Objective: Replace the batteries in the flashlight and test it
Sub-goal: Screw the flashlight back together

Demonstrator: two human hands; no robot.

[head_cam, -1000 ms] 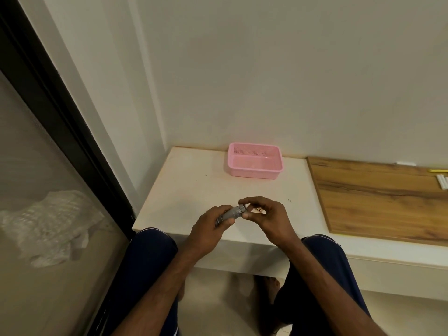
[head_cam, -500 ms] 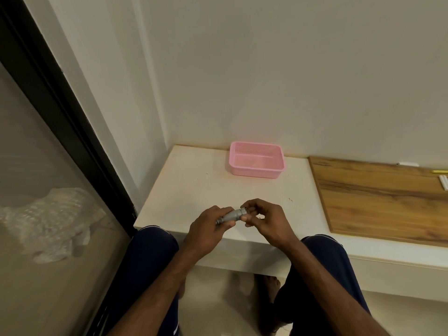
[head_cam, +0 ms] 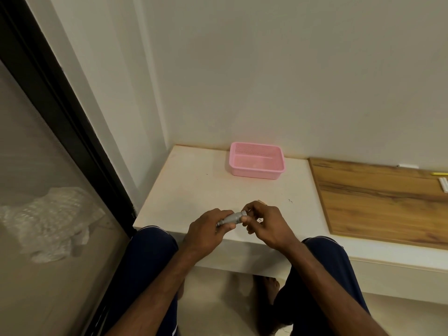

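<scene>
A small silver flashlight (head_cam: 231, 218) is held over the front edge of the white ledge (head_cam: 194, 190). My left hand (head_cam: 206, 230) wraps around its body from the left. My right hand (head_cam: 263, 223) pinches its right end with thumb and fingertips, hiding that end. Something small and tan (head_cam: 262, 202) peeks out on the ledge just behind my right hand; I cannot tell what it is. No batteries are visible.
A pink plastic basket (head_cam: 256, 172) stands at the back of the ledge by the wall. A wooden board (head_cam: 383, 200) lies to the right, with small white sticks (head_cam: 443, 184) and a yellow one (head_cam: 438, 173) at its far edge. A glass door (head_cam: 48, 214) runs along the left.
Both hands and the flashlight have come slightly toward me and lower. My right fingers have shifted around the flashlight's end.
</scene>
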